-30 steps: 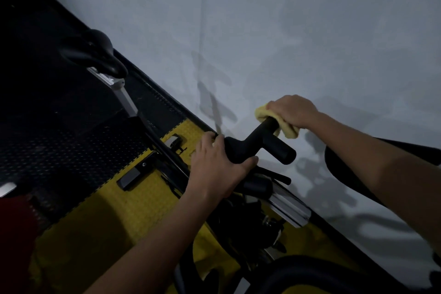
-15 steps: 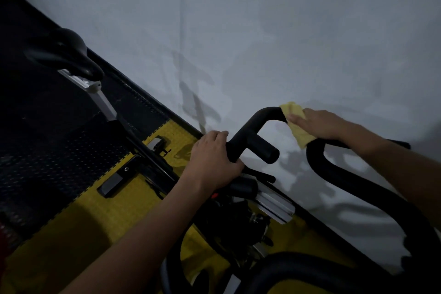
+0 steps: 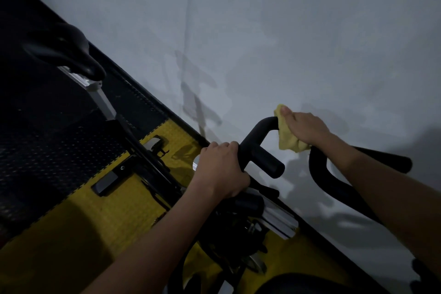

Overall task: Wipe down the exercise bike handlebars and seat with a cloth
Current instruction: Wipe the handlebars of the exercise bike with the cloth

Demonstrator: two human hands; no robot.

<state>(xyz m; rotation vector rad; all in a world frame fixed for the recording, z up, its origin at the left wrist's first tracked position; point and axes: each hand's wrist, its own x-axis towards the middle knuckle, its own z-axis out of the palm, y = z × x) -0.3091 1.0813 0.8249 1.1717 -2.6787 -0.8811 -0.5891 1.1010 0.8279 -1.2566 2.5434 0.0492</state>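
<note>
The exercise bike's black handlebars curve across the middle of the view. My left hand grips the near bar beside a short stub grip. My right hand presses a yellow cloth onto the far top bend of the handlebars, where the bar is hidden under it. The black seat sits at upper left on a silver post.
A pale wall stands close behind the handlebars. Below lie yellow and black floor mats. The bike frame and a silver slider lie under my left arm. The right handlebar loop runs beneath my right forearm.
My right hand slid the cloth from the left bar's end across the top bend toward the right. The left hand kept its grip. The view shifted, so the seat sits differently in frame.
</note>
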